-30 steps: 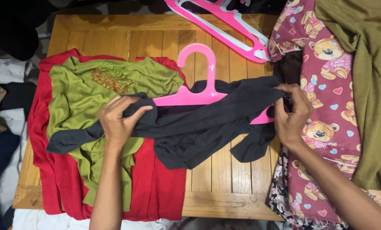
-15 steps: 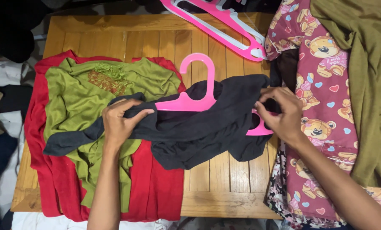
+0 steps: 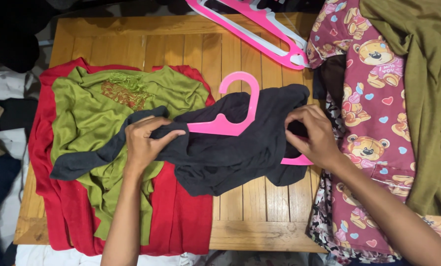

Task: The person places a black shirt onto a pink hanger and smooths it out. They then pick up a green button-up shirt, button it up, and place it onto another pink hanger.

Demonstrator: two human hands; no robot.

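both hands' fingers pinching dark garment [image 3: 230, 152] on pink hanger [image 3: 232, 111], wooden table [image 3: 181, 49]

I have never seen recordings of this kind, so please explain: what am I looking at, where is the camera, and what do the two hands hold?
There is no machine here. A person wears one camera on the head, and it looks down at that person's own two bare hands above a wooden slatted table.

The left hand grips one end of a dark grey garment. The right hand pinches the other end of it. A pink hanger is partly inside this garment; its hook sticks out on top.

Under the left part lie a green top and, beneath that, a red garment. More pink hangers lie at the far edge. On the right are a dark red cloth with teddy bears and an olive cloth.
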